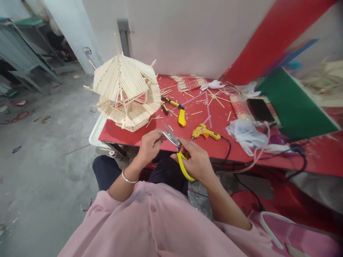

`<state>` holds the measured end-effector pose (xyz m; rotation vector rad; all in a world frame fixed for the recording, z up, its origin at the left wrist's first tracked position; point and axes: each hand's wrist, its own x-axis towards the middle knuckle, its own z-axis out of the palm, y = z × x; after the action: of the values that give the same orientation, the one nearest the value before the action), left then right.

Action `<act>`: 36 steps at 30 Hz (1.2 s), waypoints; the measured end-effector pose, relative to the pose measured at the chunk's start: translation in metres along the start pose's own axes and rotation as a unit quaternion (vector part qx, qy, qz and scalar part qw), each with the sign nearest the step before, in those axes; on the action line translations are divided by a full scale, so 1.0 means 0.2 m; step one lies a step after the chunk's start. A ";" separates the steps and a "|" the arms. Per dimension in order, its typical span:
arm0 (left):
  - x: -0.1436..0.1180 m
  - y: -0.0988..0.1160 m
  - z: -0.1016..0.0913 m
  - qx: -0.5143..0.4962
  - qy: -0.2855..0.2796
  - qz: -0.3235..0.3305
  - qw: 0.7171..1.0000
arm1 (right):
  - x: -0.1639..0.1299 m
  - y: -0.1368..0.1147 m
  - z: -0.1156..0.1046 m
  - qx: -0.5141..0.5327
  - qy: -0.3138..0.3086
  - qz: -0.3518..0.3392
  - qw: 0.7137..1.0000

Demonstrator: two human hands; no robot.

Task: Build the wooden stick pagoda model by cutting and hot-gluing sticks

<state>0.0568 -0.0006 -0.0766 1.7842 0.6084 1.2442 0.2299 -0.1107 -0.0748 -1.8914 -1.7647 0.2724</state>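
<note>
Person seated at the near edge of the red table, working just off that edge, over the lap.

Right hand is wrapped tight around the yellow handles of the scissors; the blades point up and left toward the table edge and stand slightly parted. Left hand, bangle on the wrist, has its fingertips pinched together right at the blades. It looks to be holding a thin stick piece there, but the piece itself is too small to make out.

Judging by this, the step in hand is trimming a stick to length. The next move would call for a firm squeeze of the handles while the left fingertips keep clear of the blades.

On the table: the stick-built pavilion model sits at the far-left corner. A yellow-handled plier lies mid-table, beyond the hands. The yellow glue gun lies near the front edge, right of the hands, with its cord trailing off. Loose sticks are scattered further back.
</note>
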 end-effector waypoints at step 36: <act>-0.01 0.03 -0.06 0.004 -0.126 -0.061 0.990 | -0.07 0.03 0.06 0.020 0.039 -0.037 0.998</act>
<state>0.0448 0.0000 -0.0707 1.8439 0.5687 0.9175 0.2280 -0.1215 -0.0916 -1.7798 -1.7607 0.2019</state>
